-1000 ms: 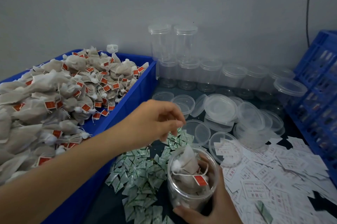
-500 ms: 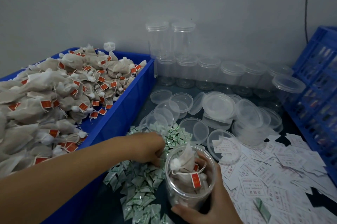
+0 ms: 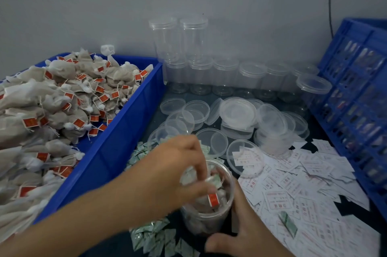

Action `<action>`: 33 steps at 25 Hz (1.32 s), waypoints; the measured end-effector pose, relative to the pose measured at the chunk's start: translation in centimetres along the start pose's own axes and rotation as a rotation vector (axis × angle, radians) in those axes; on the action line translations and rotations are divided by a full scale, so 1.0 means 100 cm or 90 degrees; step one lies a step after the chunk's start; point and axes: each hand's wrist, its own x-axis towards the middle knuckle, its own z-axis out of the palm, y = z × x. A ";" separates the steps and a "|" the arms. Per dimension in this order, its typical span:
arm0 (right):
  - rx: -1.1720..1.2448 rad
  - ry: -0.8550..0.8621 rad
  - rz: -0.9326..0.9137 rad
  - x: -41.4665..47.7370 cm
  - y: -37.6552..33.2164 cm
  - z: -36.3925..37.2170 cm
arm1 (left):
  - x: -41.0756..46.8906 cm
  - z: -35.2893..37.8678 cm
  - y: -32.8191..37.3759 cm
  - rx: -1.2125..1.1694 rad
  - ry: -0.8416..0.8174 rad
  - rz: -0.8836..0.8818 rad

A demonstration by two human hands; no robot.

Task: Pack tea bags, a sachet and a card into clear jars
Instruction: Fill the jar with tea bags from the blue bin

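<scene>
A clear jar (image 3: pixel 206 222) stands at the front, with several tea bags inside and a red tag (image 3: pixel 213 200) showing. My right hand (image 3: pixel 245 235) grips the jar from the right, near its base. My left hand (image 3: pixel 176 173) is over the jar's mouth. Its fingertips pinch a small green-and-white sachet (image 3: pixel 212 181), which is blurred. Loose sachets (image 3: pixel 150 235) lie in a pile left of the jar. White cards (image 3: pixel 293 194) are spread out to its right.
A blue bin (image 3: pixel 117 141) on the left is heaped with tea bags (image 3: pixel 62 99). Loose clear lids (image 3: pixel 238 113) lie behind the jar, and lidded empty jars (image 3: pixel 226 76) line the wall. A blue crate (image 3: pixel 356 99) stands at the right edge.
My left hand dropped from above the jar into the sachet pile, then came back over the jar's mouth pinching a sachet. My right hand kept hold of the jar.
</scene>
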 end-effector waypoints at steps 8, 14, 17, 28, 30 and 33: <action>-0.340 0.296 0.174 -0.014 -0.014 -0.063 | 0.006 0.041 0.015 0.243 0.034 -0.056; -0.522 0.219 0.261 -0.011 -0.001 -0.060 | 0.022 0.042 0.024 0.476 -0.075 -0.065; -0.523 0.210 0.272 -0.006 -0.005 -0.062 | 0.029 0.039 0.023 0.484 -0.036 -0.021; -0.632 0.268 0.075 -0.014 -0.011 -0.056 | -0.007 0.061 -0.013 -0.343 0.385 -0.136; -0.636 0.255 0.030 -0.015 -0.014 -0.054 | -0.009 0.076 -0.011 -0.436 0.362 -0.139; -0.587 0.242 0.073 -0.015 -0.019 -0.053 | -0.004 0.093 -0.011 -0.524 0.369 -0.177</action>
